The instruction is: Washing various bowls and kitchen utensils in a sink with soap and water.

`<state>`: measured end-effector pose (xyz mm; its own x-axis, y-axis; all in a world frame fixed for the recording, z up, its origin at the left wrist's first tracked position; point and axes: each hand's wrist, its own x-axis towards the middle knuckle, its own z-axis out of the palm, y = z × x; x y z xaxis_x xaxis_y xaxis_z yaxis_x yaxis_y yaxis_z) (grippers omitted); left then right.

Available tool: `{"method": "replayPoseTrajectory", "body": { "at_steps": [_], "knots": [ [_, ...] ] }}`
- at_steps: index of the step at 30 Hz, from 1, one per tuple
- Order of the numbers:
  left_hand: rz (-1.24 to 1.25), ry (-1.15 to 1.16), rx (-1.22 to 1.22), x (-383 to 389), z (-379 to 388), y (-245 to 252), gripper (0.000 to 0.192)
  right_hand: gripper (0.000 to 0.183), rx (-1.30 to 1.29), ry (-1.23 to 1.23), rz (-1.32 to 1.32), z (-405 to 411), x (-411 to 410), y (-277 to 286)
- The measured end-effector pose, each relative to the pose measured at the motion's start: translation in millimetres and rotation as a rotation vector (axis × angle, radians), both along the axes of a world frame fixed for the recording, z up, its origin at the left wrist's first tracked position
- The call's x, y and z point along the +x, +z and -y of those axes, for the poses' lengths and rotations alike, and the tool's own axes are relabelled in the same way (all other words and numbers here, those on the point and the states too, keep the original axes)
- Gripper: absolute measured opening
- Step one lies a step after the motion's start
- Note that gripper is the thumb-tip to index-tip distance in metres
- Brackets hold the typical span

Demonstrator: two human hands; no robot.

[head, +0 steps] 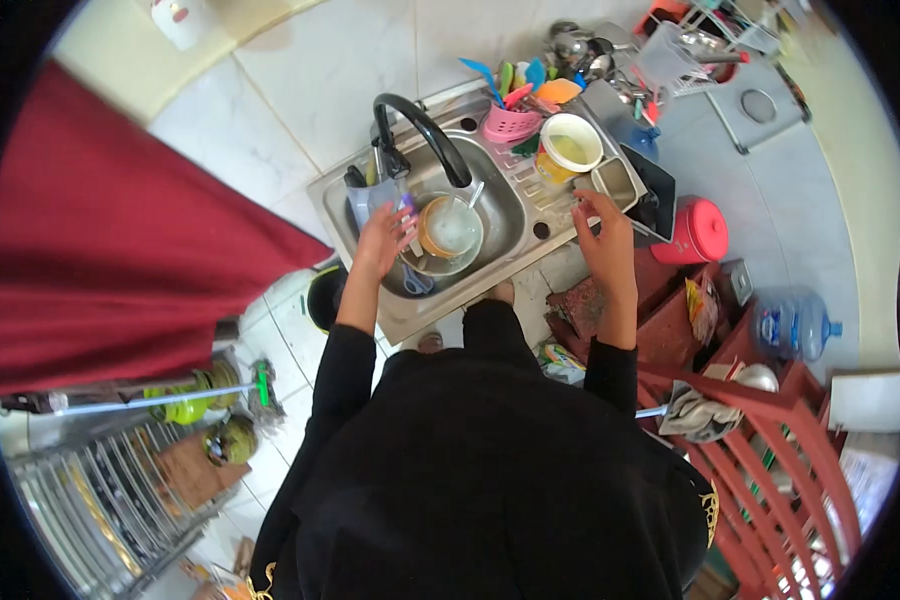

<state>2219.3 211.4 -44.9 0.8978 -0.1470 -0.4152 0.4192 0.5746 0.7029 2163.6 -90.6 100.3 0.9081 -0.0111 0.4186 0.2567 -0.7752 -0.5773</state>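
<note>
My left hand [381,238] is over the left side of the steel sink basin [506,232], its fingers spread and nothing in them. Just right of it sits a tan bowl [429,229] with cloudy, sudsy water, resting in a larger pale bowl [465,262]. A metal spoon [477,195] sticks up at their far rim. My right hand [606,229] hovers by the drainboard's right front edge, fingers bent and apart. Near its fingertips are a rectangular metal container [616,184] and a white-rimmed yellow tub [570,146]. Blue-handled scissors [417,281] lie low in the basin.
A black curved faucet [427,135] arches over the basin. Behind the drainboard, a pink basket [510,124] holds colourful utensils. A clear holder [367,199] with knives stands at the basin's left. A red curtain [135,247] hangs left; a pink lidded canister [694,229] stands right.
</note>
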Motion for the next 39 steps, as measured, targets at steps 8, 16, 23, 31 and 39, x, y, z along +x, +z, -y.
{"method": "replayPoseTrajectory", "body": {
  "at_steps": [8,16,23,31,39],
  "knots": [
    [-0.117,0.380,-0.678,97.7,44.1,-31.5,0.039,0.020,0.088,0.269,-0.082,57.2,93.6,-6.4],
    [0.154,0.681,-0.159,109.8,73.5,-59.3,0.016,0.024,-0.085,0.322,-0.176,124.4,196.0,-81.2],
    [0.216,0.922,1.535,114.7,105.9,-34.8,0.039,0.052,-0.747,0.401,-0.810,102.3,254.4,-138.4],
    [0.103,0.571,1.165,51.3,93.3,-56.9,0.053,0.036,-0.992,0.563,-0.698,101.4,270.8,-209.5],
    [0.117,0.422,1.804,-1.7,144.0,-53.5,0.043,0.022,-0.870,0.657,-0.771,101.6,273.4,-183.6]
  ]
}}
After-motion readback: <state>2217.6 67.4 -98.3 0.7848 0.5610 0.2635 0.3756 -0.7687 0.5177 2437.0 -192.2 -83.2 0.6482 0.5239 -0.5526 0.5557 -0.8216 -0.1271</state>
